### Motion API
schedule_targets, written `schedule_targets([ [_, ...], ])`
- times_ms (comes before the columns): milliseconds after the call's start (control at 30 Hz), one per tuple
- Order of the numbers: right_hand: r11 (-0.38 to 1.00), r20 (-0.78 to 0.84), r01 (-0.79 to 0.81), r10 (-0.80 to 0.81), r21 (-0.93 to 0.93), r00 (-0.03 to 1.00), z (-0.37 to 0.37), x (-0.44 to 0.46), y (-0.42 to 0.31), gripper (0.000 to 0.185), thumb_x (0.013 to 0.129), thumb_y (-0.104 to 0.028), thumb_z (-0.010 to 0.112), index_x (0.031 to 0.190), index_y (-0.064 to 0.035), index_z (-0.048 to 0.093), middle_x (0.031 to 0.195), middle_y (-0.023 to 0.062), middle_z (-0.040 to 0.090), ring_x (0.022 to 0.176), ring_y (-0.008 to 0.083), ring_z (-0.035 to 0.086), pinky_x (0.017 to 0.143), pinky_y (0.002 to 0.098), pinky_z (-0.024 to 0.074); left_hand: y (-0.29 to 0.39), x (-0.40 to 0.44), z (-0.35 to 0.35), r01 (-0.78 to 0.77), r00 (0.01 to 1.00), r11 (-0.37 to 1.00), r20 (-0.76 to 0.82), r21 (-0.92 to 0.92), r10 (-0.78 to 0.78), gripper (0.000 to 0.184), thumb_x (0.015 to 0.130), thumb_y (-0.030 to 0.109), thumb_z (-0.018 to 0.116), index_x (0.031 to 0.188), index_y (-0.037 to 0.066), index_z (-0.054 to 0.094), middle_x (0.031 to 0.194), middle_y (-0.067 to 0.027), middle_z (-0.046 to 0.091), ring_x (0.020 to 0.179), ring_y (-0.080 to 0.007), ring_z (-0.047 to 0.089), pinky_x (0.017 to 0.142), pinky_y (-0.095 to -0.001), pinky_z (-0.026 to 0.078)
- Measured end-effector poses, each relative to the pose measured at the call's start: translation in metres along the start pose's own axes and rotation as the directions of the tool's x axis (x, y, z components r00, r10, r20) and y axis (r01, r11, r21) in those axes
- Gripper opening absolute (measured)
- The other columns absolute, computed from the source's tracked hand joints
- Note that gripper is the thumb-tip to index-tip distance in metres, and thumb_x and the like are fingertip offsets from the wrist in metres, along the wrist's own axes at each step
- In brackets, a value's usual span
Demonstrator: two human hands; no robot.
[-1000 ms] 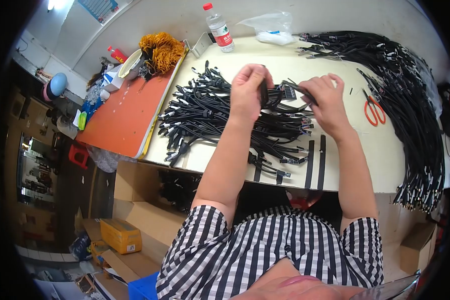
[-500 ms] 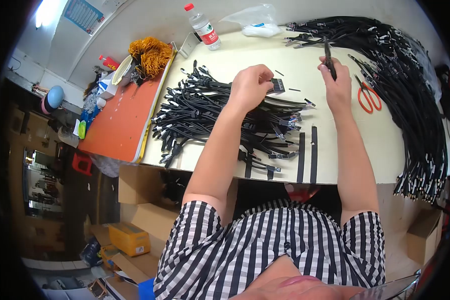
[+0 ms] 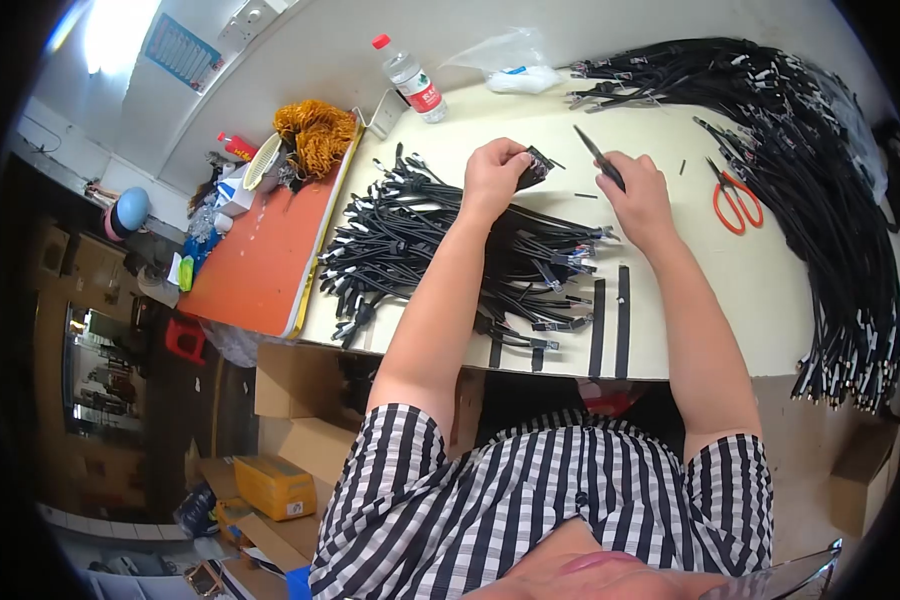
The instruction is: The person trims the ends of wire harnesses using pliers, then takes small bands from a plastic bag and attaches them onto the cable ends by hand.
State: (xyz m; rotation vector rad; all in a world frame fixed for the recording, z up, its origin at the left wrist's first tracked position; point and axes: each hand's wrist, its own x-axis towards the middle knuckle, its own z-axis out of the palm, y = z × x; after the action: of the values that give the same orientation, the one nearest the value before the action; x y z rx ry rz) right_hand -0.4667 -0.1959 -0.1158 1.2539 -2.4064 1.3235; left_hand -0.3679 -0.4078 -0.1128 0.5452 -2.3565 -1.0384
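My left hand (image 3: 492, 180) pinches a small flat black piece (image 3: 536, 168) between thumb and fingers, just above the far edge of a cable pile. My right hand (image 3: 637, 195) is closed around a slim dark pointed tool (image 3: 600, 158) that looks like tweezers. Its tip points up and left, apart from the black piece. Under and beside my left forearm lies the pile of short black cables (image 3: 410, 225), with connectors at their ends. A thin black strip (image 3: 586, 196) lies on the table between my hands, and another strip (image 3: 683, 167) lies right of my right hand.
Red-handled scissors (image 3: 737, 203) lie right of my right hand. A long black cable bundle (image 3: 820, 210) curves along the table's right side. At the back stand a water bottle (image 3: 411, 80) and a plastic bag (image 3: 518, 70). An orange board (image 3: 255, 262) is at left.
My right hand has moved left and down with the tool, whose tip now leans left toward my left hand. The black piece in my left hand is now tilted. The camera view has shifted slightly.
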Motion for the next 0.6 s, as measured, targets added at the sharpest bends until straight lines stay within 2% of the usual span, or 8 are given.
schedule_targets([
  [33, 0.999, 0.02, 0.013, -0.012, -0.053, 1.0, 0.001, -0.003, -0.004, 0.025, 0.085, -0.02, 0.065, 0.107, -0.0081, 0.065, 0.093, 0.0074, 0.066, 0.091, 0.0259, 0.055, 0.083, 0.0375, 0.038, 0.004, -0.004, -0.007, 0.093, 0.995, 0.953, 0.001, -0.289, -0.096, 0.012, 0.085, 0.008, 0.067, 0.094, 0.001, 0.067, 0.082, -0.0075, 0.069, 0.074, -0.0172, 0.065, 0.07, -0.0286, 0.052],
  [67, 0.999, 0.022, 0.022, -0.021, -0.045, 1.0, 0.002, -0.004, -0.006, 0.025, 0.085, -0.02, 0.065, 0.107, -0.0081, 0.065, 0.093, 0.0074, 0.066, 0.091, 0.0259, 0.055, 0.083, 0.0375, 0.038, 0.008, -0.009, -0.014, 0.17, 0.982, 0.816, 0.028, -0.553, -0.186, 0.009, 0.088, 0.006, 0.065, 0.093, -0.003, 0.065, 0.081, -0.0063, 0.068, 0.071, -0.0098, 0.063, 0.068, -0.0238, 0.051],
  [100, 0.992, 0.05, 0.09, -0.085, -0.089, 0.995, 0.003, -0.004, -0.008, 0.024, 0.085, -0.019, 0.065, 0.108, -0.0091, 0.065, 0.094, 0.006, 0.066, 0.092, 0.0246, 0.055, 0.085, 0.0377, 0.036, 0.011, -0.013, -0.018, 0.179, 0.978, 0.753, 0.028, -0.634, -0.209, 0.007, 0.089, 0.006, 0.065, 0.091, -0.001, 0.065, 0.079, -0.0037, 0.067, 0.066, -0.0082, 0.061, 0.062, -0.0219, 0.049],
  [133, 0.979, 0.083, 0.156, -0.146, -0.133, 0.986, 0.004, -0.005, -0.011, 0.024, 0.086, -0.019, 0.064, 0.108, -0.0101, 0.064, 0.095, 0.0046, 0.066, 0.092, 0.0232, 0.055, 0.088, 0.0379, 0.034, 0.01, -0.015, -0.023, 0.177, 0.977, 0.753, 0.02, -0.634, -0.213, 0.007, 0.089, 0.006, 0.065, 0.091, -0.001, 0.065, 0.079, -0.0037, 0.067, 0.066, -0.0082, 0.061, 0.062, -0.0219, 0.049],
  [167, 0.977, 0.14, 0.15, -0.129, -0.149, 0.982, 0.004, -0.005, -0.015, 0.024, 0.086, -0.018, 0.064, 0.109, -0.0114, 0.063, 0.097, 0.0034, 0.066, 0.094, 0.0214, 0.055, 0.09, 0.038, 0.0321, 0.009, -0.018, -0.027, 0.191, 0.973, 0.737, 0.024, -0.648, -0.231, 0.007, 0.089, 0.006, 0.064, 0.09, 0.0, 0.065, 0.077, -0.0022, 0.066, 0.063, -0.0068, 0.059, 0.059, -0.0207, 0.048],
  [267, 0.951, 0.141, 0.245, -0.221, -0.189, 0.965, 0.009, -0.005, -0.021, 0.026, 0.086, -0.017, 0.064, 0.112, -0.0128, 0.061, 0.099, 0.0021, 0.065, 0.095, 0.0203, 0.054, 0.091, 0.0382, 0.0315, 0.008, -0.024, -0.032, 0.199, 0.965, 0.682, 0.022, -0.704, -0.26, 0.007, 0.089, 0.007, 0.065, 0.09, 0.0, 0.066, 0.076, -0.0016, 0.066, 0.06, -0.0054, 0.056, 0.056, -0.0194, 0.045],
  [433, 0.936, 0.15, 0.279, -0.251, -0.213, 0.956, 0.015, -0.001, -0.024, 0.025, 0.086, -0.016, 0.065, 0.111, -0.0135, 0.061, 0.097, 0.0006, 0.063, 0.096, 0.0195, 0.054, 0.092, 0.0389, 0.0311, 0.008, -0.028, -0.035, 0.192, 0.965, 0.638, 0.026, -0.745, -0.26, 0.008, 0.088, 0.006, 0.065, 0.091, -0.002, 0.067, 0.077, -0.0026, 0.067, 0.061, -0.0055, 0.056, 0.057, -0.0192, 0.044],
  [600, 0.934, 0.147, 0.292, -0.265, -0.208, 0.953, 0.017, 0.001, -0.025, 0.022, 0.087, -0.017, 0.065, 0.108, -0.013, 0.061, 0.095, 0.0002, 0.063, 0.095, 0.0195, 0.053, 0.09, 0.0389, 0.0315, 0.011, -0.03, -0.033, 0.158, 0.979, 0.63, 0.037, -0.761, -0.201, 0.006, 0.091, 0.009, 0.064, 0.091, 0.003, 0.066, 0.079, 0.0004, 0.066, 0.062, -0.0038, 0.057, 0.056, -0.0181, 0.046],
])
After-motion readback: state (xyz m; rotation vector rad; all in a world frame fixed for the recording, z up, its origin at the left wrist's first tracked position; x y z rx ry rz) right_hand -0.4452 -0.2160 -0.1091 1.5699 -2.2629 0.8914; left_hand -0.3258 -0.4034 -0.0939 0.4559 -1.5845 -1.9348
